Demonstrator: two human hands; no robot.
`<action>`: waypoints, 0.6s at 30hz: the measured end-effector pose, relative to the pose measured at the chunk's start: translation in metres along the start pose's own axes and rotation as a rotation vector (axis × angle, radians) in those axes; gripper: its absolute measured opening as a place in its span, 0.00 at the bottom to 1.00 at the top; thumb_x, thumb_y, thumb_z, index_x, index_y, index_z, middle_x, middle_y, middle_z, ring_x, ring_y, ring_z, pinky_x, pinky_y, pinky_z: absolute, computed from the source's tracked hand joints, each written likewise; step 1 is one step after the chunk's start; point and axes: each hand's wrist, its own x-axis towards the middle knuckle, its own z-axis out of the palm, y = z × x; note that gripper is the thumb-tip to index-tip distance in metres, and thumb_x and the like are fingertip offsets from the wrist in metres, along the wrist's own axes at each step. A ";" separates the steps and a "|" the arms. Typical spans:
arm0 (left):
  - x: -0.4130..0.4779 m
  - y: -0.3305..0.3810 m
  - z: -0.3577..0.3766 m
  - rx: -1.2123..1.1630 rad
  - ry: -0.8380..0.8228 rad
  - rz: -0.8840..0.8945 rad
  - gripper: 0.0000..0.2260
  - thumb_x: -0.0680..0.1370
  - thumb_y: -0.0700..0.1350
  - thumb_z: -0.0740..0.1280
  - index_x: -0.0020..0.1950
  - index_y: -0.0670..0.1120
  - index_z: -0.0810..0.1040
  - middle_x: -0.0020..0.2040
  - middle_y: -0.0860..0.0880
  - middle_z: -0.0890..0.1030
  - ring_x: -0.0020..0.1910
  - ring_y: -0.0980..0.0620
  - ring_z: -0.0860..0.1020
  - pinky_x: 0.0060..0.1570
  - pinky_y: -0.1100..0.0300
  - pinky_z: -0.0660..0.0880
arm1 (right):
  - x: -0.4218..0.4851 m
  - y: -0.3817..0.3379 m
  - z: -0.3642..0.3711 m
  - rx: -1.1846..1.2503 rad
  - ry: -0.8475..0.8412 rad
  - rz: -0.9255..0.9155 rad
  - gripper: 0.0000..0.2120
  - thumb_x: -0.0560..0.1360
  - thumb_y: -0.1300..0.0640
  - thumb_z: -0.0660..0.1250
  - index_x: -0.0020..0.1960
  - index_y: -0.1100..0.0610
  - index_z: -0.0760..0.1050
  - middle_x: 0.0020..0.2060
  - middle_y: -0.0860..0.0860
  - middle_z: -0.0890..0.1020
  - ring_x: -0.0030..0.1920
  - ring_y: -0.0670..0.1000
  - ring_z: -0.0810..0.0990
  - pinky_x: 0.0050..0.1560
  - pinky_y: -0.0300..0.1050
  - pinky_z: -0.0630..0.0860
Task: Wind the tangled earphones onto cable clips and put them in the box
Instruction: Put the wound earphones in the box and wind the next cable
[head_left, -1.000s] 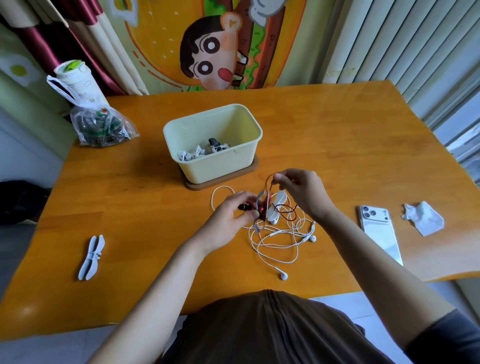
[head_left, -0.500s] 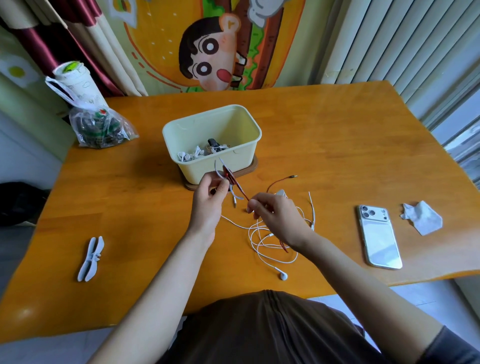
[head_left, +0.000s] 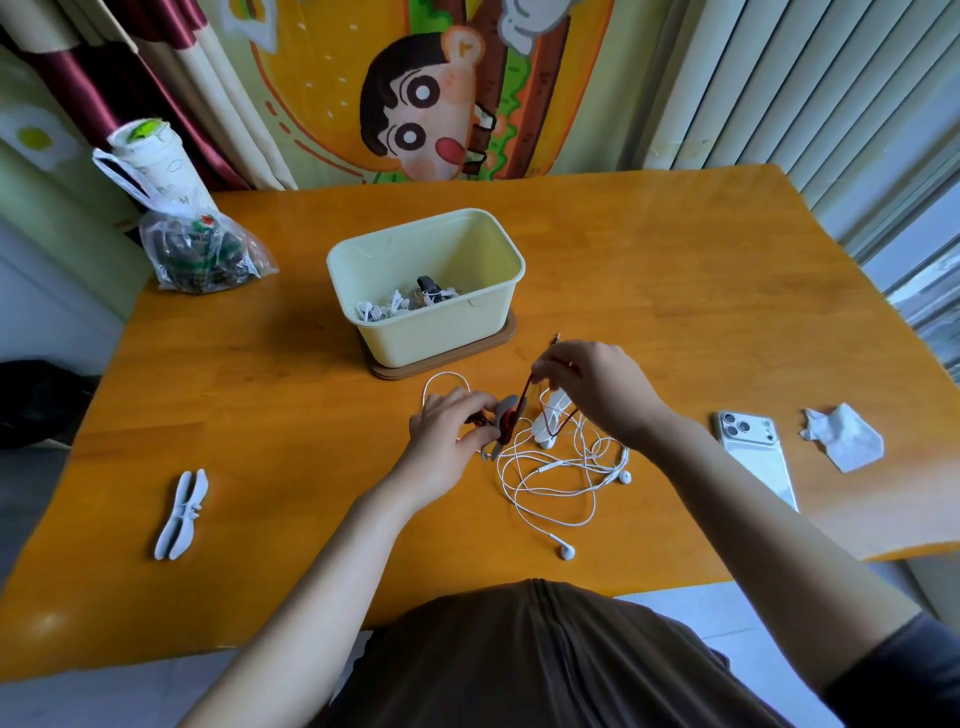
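Red cable (head_left: 527, 389) joins the hands; left hand (head_left: 447, 431) grips clip (head_left: 507, 415); right hand (head_left: 597, 389) pinches cable higher.

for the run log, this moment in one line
left hand holds grey cable clip | right hand pinches dark red earphone cable | white earphones tangled

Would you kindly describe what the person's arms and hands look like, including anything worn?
Both the left hand and right hand are bare: no gloves, rings or watch show. The forearms are uncovered; a dark grey sleeve covers the right upper arm.
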 end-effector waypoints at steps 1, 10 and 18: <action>-0.001 0.000 -0.001 -0.055 -0.010 0.010 0.05 0.78 0.44 0.66 0.54 0.50 0.77 0.47 0.59 0.73 0.55 0.50 0.68 0.58 0.51 0.66 | 0.002 0.002 -0.002 0.012 0.006 -0.009 0.10 0.79 0.55 0.62 0.43 0.54 0.80 0.34 0.47 0.78 0.34 0.46 0.76 0.34 0.36 0.68; -0.003 0.035 -0.021 -0.915 -0.022 0.051 0.09 0.76 0.41 0.63 0.55 0.50 0.75 0.52 0.55 0.80 0.55 0.60 0.76 0.56 0.66 0.72 | 0.000 0.005 0.008 0.096 0.051 -0.014 0.11 0.80 0.58 0.61 0.40 0.55 0.78 0.29 0.46 0.75 0.29 0.41 0.71 0.32 0.29 0.65; 0.010 0.032 -0.026 -1.193 0.292 -0.181 0.09 0.82 0.43 0.57 0.55 0.55 0.74 0.55 0.51 0.79 0.58 0.50 0.75 0.59 0.51 0.71 | -0.017 -0.012 0.042 0.021 -0.094 -0.053 0.12 0.82 0.59 0.55 0.46 0.54 0.75 0.34 0.50 0.75 0.39 0.50 0.71 0.39 0.45 0.69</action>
